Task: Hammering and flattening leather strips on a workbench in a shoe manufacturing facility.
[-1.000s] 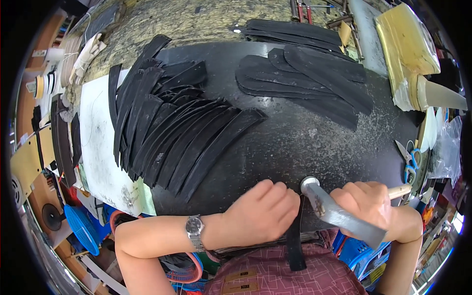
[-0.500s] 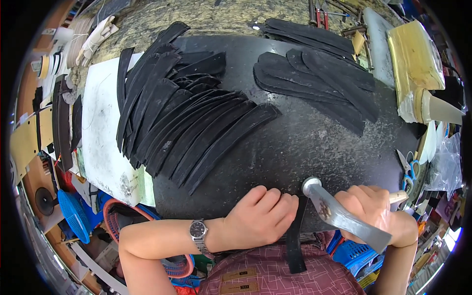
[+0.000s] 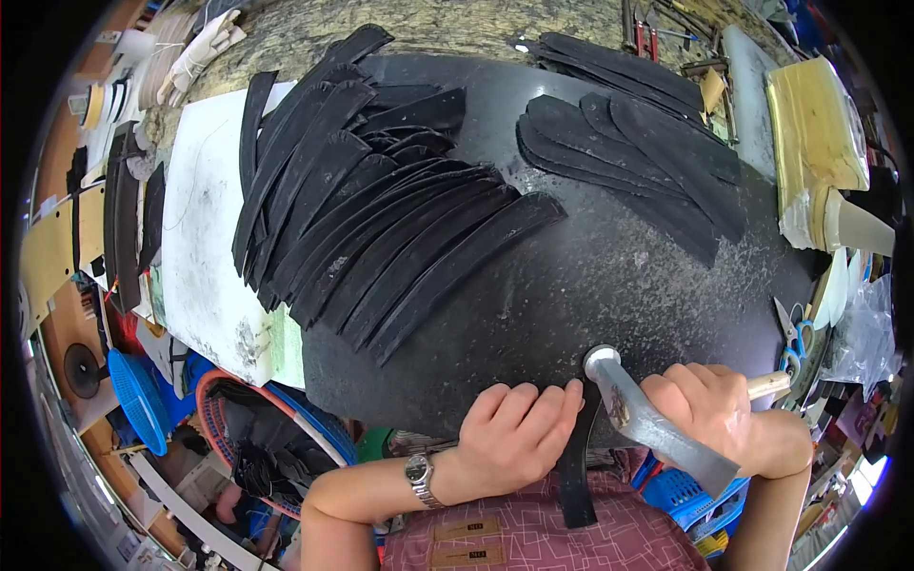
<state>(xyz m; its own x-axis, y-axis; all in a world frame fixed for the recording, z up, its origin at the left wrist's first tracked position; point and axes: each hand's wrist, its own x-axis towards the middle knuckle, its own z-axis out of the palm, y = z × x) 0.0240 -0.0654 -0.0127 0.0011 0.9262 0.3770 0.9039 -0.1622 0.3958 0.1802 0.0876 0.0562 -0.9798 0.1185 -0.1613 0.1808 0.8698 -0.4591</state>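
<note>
My left hand (image 3: 519,433) is closed, its fingers pressed on a black leather-like strip (image 3: 576,476) at the near edge of the black work surface (image 3: 457,343). The strip's lower end hangs over that edge in front of my apron (image 3: 609,533). My right hand (image 3: 703,414) is wrapped round the pale handle of a hammer (image 3: 657,421). The hammer's round face is just right of my left fingertips, at the strip's upper part; whether it touches cannot be made out. A fanned pile of curved black strips (image 3: 409,247) lies at the left.
Wider rounded black pieces (image 3: 609,152) lie stacked at the far right. Blue-handled scissors (image 3: 792,333) rest at the right edge, below a yellowish wrapped block (image 3: 819,133). A white board (image 3: 205,228) is under the pile's left side. An orange-rimmed basket (image 3: 211,428) of black pieces stands lower left.
My left forearm has swung rightward, uncovering more of the basket, and the left hand sits slightly lower. The hammer has barely moved beside the strip. The whole view has shifted a little.
</note>
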